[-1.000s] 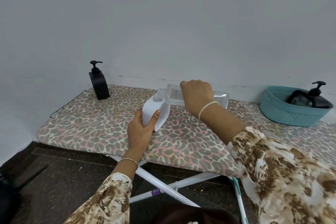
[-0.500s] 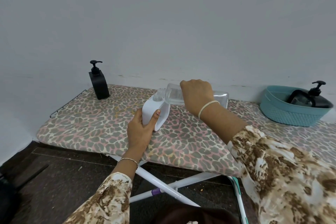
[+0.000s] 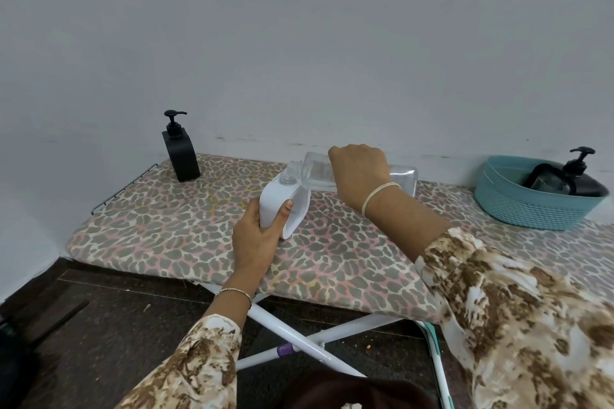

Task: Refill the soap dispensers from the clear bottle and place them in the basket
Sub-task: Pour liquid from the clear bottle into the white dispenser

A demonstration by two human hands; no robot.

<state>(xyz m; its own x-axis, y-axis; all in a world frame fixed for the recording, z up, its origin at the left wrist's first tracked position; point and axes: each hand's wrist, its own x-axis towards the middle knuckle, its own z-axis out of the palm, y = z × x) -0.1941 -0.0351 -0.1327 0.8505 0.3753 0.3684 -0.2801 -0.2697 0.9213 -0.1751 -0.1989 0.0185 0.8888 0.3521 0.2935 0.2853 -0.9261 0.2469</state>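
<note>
We gripped the white dispenser [image 3: 282,206] in the left hand [image 3: 255,237], tilted, neck open toward the clear bottle [image 3: 403,176], which the right hand [image 3: 358,173] clasped nearly level, mouth at that neck, presumably to pour. A black dispenser [image 3: 181,156] stood well left of the hands; the basket [image 3: 525,209], a pump dispenser [image 3: 584,181] inside, sat far right. Leopard-print ironing board [image 3: 159,236], grey wall [image 3: 299,43], dark floor [image 3: 99,325]

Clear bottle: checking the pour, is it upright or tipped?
Tipped. The clear bottle lies nearly level in the right hand, its neck at the mouth of the white dispenser in the left hand.
</note>
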